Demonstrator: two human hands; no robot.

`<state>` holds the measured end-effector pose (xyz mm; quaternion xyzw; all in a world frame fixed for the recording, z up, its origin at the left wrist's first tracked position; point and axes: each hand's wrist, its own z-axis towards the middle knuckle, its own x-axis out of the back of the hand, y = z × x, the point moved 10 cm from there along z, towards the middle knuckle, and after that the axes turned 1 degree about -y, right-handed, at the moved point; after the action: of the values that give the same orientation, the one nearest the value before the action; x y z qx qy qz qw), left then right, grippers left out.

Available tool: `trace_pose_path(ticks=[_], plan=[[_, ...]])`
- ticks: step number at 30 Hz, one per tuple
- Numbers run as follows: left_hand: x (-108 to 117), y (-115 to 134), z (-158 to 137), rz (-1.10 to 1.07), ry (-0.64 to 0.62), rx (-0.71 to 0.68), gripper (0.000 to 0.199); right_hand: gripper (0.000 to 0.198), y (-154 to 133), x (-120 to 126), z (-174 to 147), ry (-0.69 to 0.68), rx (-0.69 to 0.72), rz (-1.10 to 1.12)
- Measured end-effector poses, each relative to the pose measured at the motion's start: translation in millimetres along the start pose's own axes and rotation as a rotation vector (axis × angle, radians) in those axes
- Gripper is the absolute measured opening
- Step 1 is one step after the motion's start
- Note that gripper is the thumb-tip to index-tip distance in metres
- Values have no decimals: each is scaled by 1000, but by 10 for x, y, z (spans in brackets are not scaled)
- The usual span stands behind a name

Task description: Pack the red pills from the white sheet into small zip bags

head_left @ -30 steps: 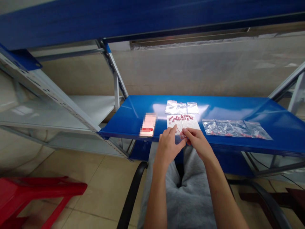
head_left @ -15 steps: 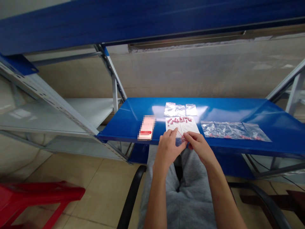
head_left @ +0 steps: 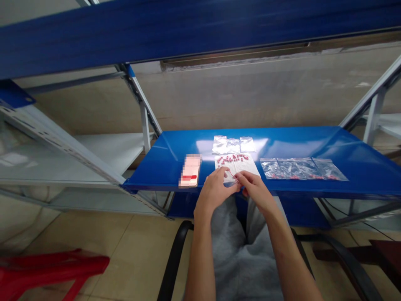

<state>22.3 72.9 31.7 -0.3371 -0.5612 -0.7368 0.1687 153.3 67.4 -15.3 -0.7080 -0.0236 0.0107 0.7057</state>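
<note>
A thin red cord runs between my two hands at the front edge of the blue shelf. My left hand is curved, with its fingertips pinching one end of the cord and its thumb reaching toward the other hand. Close beside it, my right hand pinches the cord between thumb and index finger. Whatever else lies between the fingertips is too small to make out. Just beyond the hands, a white sheet lies flat, with many small red beads scattered over its far part.
Clear zip bags lie behind the sheet. To the right, more zip bags hold small red pieces. A phone lies on the left of the blue shelf. A red stool stands on the floor at left.
The view has shifted slightly. Both hands have drawn a little closer together, and the red cord showing between them is shorter. The beads and bags lie as before.
</note>
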Motion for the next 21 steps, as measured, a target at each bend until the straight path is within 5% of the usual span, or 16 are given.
trace_pose_path(ticks=[4,9,16,21], plan=[[188,-173,93,10,46,101,45,48,-6,19,100,47,-6,43],[319,-281,67,71,163,133,42,28,-52,55,452,-19,109,-194],[257,-241,-154,118,307,104,35,17,-102,-120,881,-6,249,-676],[138,-229,-188,168,251,139,36,21,-67,-316,954,13,290,-903]])
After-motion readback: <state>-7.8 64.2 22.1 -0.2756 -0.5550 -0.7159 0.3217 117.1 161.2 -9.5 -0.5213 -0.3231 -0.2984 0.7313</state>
